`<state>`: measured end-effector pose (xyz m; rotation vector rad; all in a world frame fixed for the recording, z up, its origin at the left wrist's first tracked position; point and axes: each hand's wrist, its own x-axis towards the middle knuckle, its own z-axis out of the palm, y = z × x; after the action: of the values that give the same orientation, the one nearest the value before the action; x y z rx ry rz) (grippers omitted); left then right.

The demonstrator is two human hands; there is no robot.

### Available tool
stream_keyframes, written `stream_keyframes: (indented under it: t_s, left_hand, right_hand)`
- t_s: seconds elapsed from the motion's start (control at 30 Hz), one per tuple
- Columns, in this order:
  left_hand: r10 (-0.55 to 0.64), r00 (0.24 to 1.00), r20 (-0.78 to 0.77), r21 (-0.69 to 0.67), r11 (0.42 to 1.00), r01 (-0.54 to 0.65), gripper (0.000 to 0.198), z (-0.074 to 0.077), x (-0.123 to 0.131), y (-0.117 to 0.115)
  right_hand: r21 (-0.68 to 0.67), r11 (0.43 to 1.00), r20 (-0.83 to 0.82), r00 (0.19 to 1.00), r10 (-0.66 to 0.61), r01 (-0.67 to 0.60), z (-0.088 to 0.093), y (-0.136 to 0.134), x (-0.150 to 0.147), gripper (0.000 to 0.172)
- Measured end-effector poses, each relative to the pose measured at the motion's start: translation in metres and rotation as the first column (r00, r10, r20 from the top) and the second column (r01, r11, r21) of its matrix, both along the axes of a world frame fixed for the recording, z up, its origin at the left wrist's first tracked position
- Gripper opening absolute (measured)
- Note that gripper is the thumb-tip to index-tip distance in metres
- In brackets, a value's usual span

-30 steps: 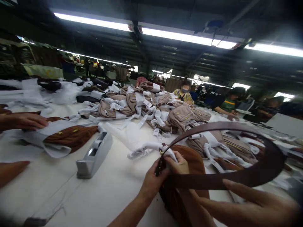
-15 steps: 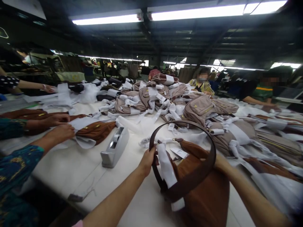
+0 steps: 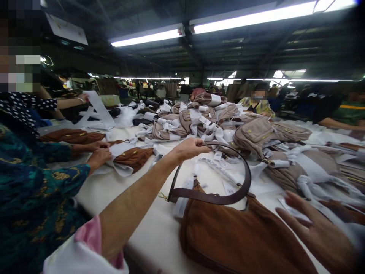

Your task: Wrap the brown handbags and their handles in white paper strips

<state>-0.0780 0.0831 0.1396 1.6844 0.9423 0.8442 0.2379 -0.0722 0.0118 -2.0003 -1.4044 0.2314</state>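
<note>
My left hand is closed on a dark brown strap, raised above the table. The strap curves in a loop, with a brass clasp at its left end. Below it a brown bag lies on the white table, nearest me. White wrapping shows at the bag's left corner. To the bag's right, my right hand is blurred, its fingers spread and holding nothing. A paper tag lies behind its fingers.
Greyish-brown bags with white wrapping are heaped across the table's far side. At left, a co-worker's hands work at a brown bag. Another person's hand holds white sheeting. My forearm mostly hides a tape dispenser.
My left hand has risen and moved farther away with the strap. My right hand has come off the bag and moved right, opening. The bag now lies flatter, and the view has swung left.
</note>
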Motion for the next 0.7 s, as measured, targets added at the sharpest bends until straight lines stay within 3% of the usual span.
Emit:
stream_keyframes:
  t_s: [0.07, 0.1, 0.17, 0.23, 0.3, 0.37, 0.5, 0.6, 0.7]
  left_hand:
    - [-0.142, 0.989, -0.039, 0.086, 0.986, 0.145, 0.022, 0.025, 0.004, -0.023]
    - [-0.195, 0.98, -0.041, 0.118, 0.973, 0.198, 0.022, 0.037, 0.006, -0.033]
    - [-0.232, 0.973, -0.009, 0.155, 0.96, 0.231, 0.022, 0.058, 0.004, -0.047]
    - [-0.178, 0.983, 0.045, 0.171, 0.971, 0.168, 0.024, 0.074, -0.005, -0.051]
    - [-0.062, 0.994, 0.091, 0.15, 0.988, 0.048, 0.027, 0.078, -0.021, -0.045]
    - [0.048, 0.994, 0.101, 0.105, 0.993, -0.059, 0.029, 0.071, -0.038, -0.035]
    - [0.09, 0.994, 0.067, -0.014, 0.996, -0.089, 0.036, 0.036, -0.059, -0.018]
    - [0.068, 0.996, 0.057, -0.059, 0.996, -0.064, 0.038, 0.013, -0.057, -0.017]
    - [0.037, 0.999, 0.03, 0.004, 0.999, -0.038, 0.038, -0.002, -0.045, -0.019]
  right_hand:
    - [0.129, 0.98, -0.127, 0.978, 0.168, -0.152, 0.034, 0.02, -0.041, 0.096]
    - [0.216, 0.948, -0.213, 0.937, 0.278, -0.233, 0.046, 0.032, -0.06, 0.098]
    - [0.268, 0.903, -0.396, 0.816, 0.42, -0.335, 0.058, 0.054, -0.085, 0.075]
    - [0.301, 0.919, -0.563, 0.731, 0.387, -0.255, 0.055, 0.074, -0.086, 0.048]
    - [0.325, 0.944, -0.648, 0.713, 0.269, -0.061, 0.043, 0.089, -0.066, 0.034]
    - [0.304, 0.951, -0.695, 0.697, 0.178, 0.06, 0.031, 0.095, -0.037, 0.03]
    - [0.252, 0.966, -0.764, 0.625, 0.161, 0.059, 0.015, 0.087, -0.002, 0.031]
    - [0.283, 0.958, -0.79, 0.577, 0.208, 0.042, 0.013, 0.079, -0.002, 0.024]
    - [0.345, 0.939, -0.771, 0.57, 0.285, -0.004, 0.029, 0.083, -0.013, 0.015]
